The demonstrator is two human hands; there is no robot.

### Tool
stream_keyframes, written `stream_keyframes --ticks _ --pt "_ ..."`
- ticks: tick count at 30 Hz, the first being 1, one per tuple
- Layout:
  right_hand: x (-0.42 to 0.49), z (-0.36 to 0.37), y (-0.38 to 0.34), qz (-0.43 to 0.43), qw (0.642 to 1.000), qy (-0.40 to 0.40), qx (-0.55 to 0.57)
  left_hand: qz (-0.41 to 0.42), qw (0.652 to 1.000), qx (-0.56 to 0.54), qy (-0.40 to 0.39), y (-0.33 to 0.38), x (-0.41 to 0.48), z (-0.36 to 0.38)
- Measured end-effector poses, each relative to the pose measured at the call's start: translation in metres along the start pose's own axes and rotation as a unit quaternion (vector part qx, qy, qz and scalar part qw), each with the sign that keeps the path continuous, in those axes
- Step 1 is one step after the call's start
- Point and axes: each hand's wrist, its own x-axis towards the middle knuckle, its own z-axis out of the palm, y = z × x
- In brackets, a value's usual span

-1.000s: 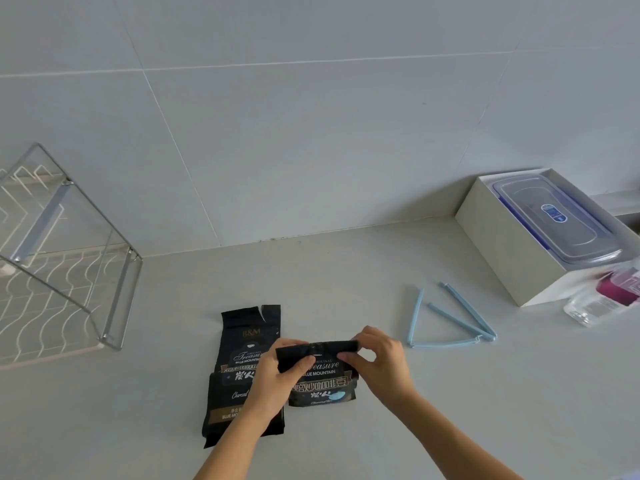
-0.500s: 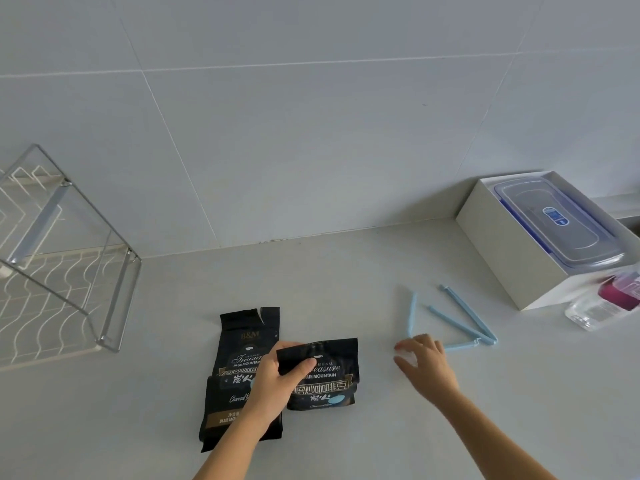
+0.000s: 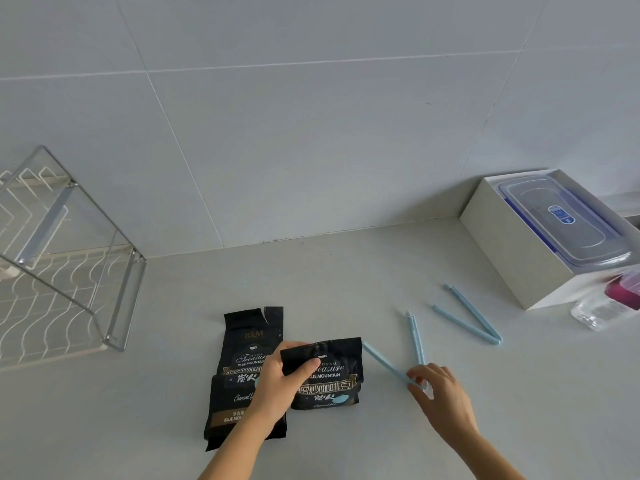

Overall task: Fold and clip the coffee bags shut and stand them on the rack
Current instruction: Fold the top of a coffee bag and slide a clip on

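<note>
Two black coffee bags lie on the pale counter. The left bag [image 3: 242,344] lies flat with its torn top unfolded. The right bag [image 3: 332,379] has its top folded down, and my left hand [image 3: 280,386] pinches that fold with thumb on top. My right hand [image 3: 436,386] grips the hinge end of a light-blue sealing clip [image 3: 415,337], whose two arms spread open in a V, one arm pointing at the folded bag. A second open blue clip [image 3: 474,320] lies further right. The wire rack [image 3: 117,299] stands at the far left.
A white box [image 3: 509,251] holding a clear lidded container [image 3: 568,223] sits at the right against the tiled wall. A small clear container with a pink part [image 3: 609,303] lies in front of it.
My right hand let go of the bag's folded top, reached right to the blue clips, took one by its hinge and drew it toward the bag. My left hand kept holding the fold.
</note>
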Motion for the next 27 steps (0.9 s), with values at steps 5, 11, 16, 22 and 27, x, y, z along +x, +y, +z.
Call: stream_keyframes --ticks 5,11,16,22,27 --pt "0.006 -0.010 -0.012 0.044 0.984 0.034 0.170 -0.006 1.000 -0.016 0.008 -0.001 -0.002 0.001" --pt "0.018 -0.047 -0.061 -0.051 0.966 0.016 0.252 -0.022 0.999 -0.026 0.009 -0.002 -0.001 0.001" --pt "0.020 -0.062 -0.096 -0.175 0.976 -0.049 0.119 -0.008 1.000 0.022 0.007 -0.001 -0.003 0.000" --pt "0.013 -0.053 -0.116 -0.212 0.969 -0.078 0.095 -0.029 1.000 -0.002 0.000 -0.002 -0.007 0.002" --pt "0.014 -0.047 -0.127 -0.221 0.968 -0.098 0.066 -0.020 1.000 0.011 -0.002 0.000 -0.010 0.002"
